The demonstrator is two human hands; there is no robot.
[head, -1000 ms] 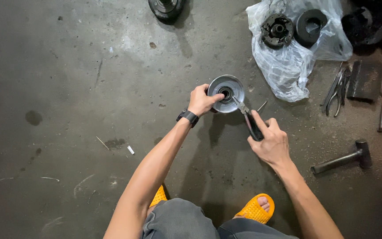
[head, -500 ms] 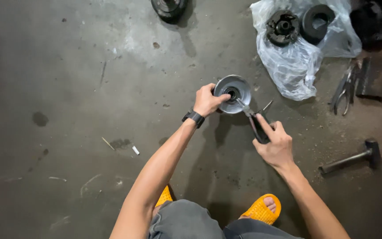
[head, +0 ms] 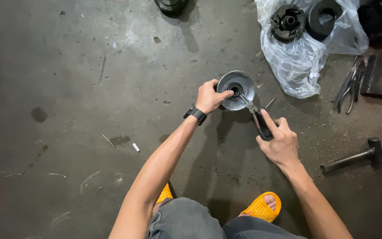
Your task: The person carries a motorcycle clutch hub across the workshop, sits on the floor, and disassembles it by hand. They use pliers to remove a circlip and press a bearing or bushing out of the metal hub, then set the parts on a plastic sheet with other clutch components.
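A round grey metal pulley half (head: pixel 239 86) with a dark central bore rests on the stained concrete floor. My left hand (head: pixel 209 97), with a black watch on the wrist, grips its left rim. My right hand (head: pixel 280 140) holds the dark handles of a pair of pliers (head: pixel 256 117). The pliers' jaws reach into the centre bore of the metal part.
A clear plastic bag (head: pixel 303 57) at upper right carries two black round machine parts. Pliers (head: pixel 349 84), a dark flat block (head: pixel 376 75) and a hammer (head: pixel 354 157) lie at the right. Another dark round part (head: pixel 171 5) sits at the top edge. My orange sandals (head: pixel 258 207) are below.
The view has shifted slightly. Both hands keep their hold on the metal part and the pliers, with the jaws still at the bore.
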